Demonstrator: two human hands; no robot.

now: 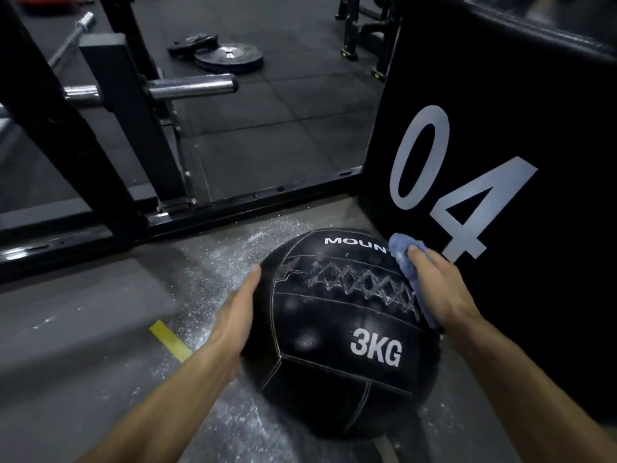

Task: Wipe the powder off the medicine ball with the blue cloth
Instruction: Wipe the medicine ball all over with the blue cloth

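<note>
Your view looks down at a black medicine ball (337, 332) resting on a grey floor (83, 329), near the middle of the scene, with a tall black panel marked "04" (467, 182) just beside it on the right. The ball shows white "3KG" lettering and a line of zigzag lacing dusted pale with powder.

Your left hand (233, 315) lies flat against the ball's left side, fingers straight, steadying it. Your right hand (437, 285) presses a bunched blue cloth (405, 259) against the ball's upper right, fingers curled around the fabric.

White powder (233, 255) is scattered across the floor to the left of and beyond the ball, and more lies near you beneath it.

Risks from here, as a judgement: the ball could roll through the floor powder and pick it up again if your left hand lets go. Powder may stay lodged in the lacing if you only wipe across it. A loaded cloth may simply smear.
</note>
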